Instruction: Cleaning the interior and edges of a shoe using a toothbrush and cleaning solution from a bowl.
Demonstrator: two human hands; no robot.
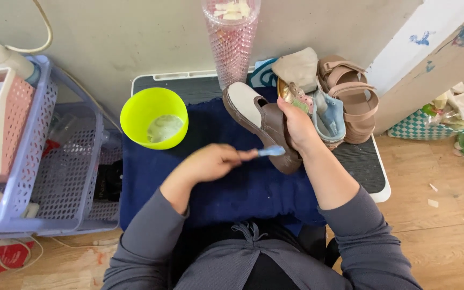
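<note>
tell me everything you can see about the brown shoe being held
The brown shoe is a low slip-on that looks like leather or a similar smooth material, with a pale cream insole showing. It is tilted on its side above the dark blue cloth, opening toward the camera. The right hand grips its upper edge, and the left hand holds a light blue brush against its lower side.

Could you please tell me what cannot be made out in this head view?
- Brush bristles: motion-blurred, in the left hand.
- Brown shoe far side: covered by the right hand.
- Pink tumbler top: cut off by the upper edge.
- Green bowl contents: a pale residue, kind unclear.
</note>
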